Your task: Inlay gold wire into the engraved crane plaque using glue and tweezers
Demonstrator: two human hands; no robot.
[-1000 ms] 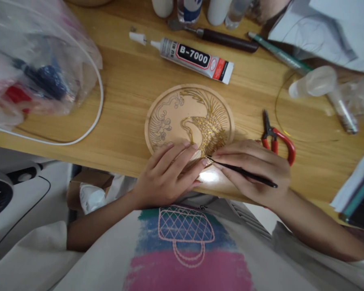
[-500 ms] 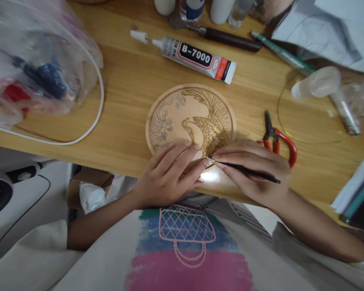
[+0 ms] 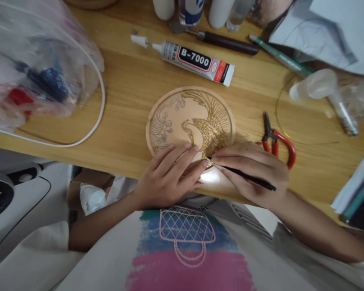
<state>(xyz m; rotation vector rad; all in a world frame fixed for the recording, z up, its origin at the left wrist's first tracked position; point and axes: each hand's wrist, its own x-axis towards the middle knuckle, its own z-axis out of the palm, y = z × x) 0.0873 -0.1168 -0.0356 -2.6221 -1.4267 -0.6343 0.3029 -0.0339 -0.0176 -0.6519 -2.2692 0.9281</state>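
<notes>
Fingers press round plaque; right hand grips tweezers.

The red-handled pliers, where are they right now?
In the head view the red-handled pliers lie on the wooden table, right of the round plaque, just beyond the right hand, which holds black tweezers.

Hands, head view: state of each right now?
Left hand: open, fingers flat on the near edge of the round wooden disc, holding nothing.
Right hand: closed on thin black tweezers, tip at the disc's gold wire design.
</notes>
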